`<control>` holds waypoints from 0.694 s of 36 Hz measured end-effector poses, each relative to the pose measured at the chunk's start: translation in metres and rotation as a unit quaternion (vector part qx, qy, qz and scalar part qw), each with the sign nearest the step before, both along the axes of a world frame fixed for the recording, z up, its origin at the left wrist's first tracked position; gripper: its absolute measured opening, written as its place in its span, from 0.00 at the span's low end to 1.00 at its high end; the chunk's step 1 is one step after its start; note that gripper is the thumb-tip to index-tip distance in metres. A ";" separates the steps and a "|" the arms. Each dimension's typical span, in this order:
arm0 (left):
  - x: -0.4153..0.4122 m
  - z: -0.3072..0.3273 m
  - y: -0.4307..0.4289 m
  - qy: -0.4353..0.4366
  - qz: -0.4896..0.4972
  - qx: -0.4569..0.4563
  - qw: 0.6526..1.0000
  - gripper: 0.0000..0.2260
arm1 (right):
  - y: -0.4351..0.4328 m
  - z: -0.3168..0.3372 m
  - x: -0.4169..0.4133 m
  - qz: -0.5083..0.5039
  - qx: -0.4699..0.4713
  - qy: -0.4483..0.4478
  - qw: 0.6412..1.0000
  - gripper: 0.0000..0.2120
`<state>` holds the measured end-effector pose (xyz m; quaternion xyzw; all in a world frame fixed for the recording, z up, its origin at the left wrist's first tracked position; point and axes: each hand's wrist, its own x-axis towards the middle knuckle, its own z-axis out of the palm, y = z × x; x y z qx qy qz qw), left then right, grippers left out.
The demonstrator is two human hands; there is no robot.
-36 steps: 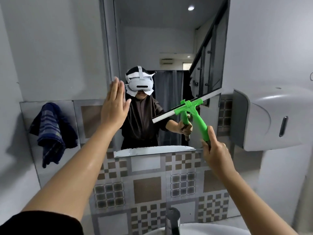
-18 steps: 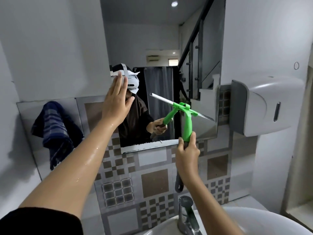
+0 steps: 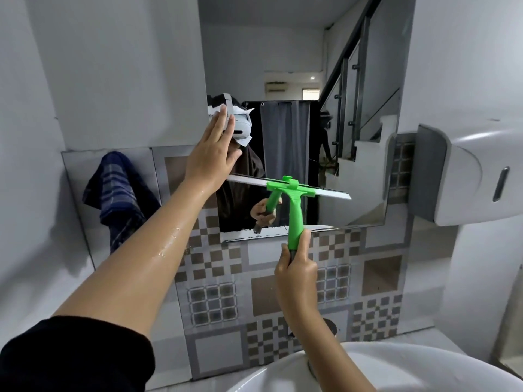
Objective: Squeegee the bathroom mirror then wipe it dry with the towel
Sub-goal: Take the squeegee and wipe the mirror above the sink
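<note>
Green squeegee (image 3: 294, 205) pressed blade-first against lower mirror (image 3: 288, 66), gripped at handle by right hand (image 3: 295, 267), fingers clenched. Left hand (image 3: 212, 157) spread flat, fingers released, seemingly touching glass. Checked towel (image 3: 113, 193) hung on left wall, above white sink (image 3: 396, 366).

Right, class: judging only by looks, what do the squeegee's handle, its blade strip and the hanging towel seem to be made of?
Squeegee handle: probably moulded plastic, a uniform bright green with a matt surface.
Blade strip: a pale, shiny straight strip, possibly metal or plastic holding rubber; unclear.
Towel: woven cloth, dark blue with a check pattern, hanging in soft folds.
</note>
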<state>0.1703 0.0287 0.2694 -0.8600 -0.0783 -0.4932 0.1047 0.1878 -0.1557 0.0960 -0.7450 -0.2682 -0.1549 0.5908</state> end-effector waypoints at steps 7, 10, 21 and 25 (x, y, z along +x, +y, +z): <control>0.003 -0.004 -0.008 -0.011 0.007 -0.022 1.000 0.31 | -0.018 0.001 -0.003 -0.016 -0.200 -0.073 0.977 0.29; 0.003 -0.013 -0.014 -0.012 0.011 -0.047 0.999 0.31 | -0.038 0.009 0.018 -0.051 -0.289 -0.155 0.943 0.29; 0.007 -0.045 -0.031 -0.017 0.064 -0.103 0.992 0.32 | -0.135 0.021 0.107 -0.120 -0.327 -0.183 0.919 0.27; 0.016 -0.046 -0.038 -0.037 0.075 -0.125 0.989 0.32 | -0.139 -0.001 0.113 -0.095 -0.260 -0.111 0.955 0.27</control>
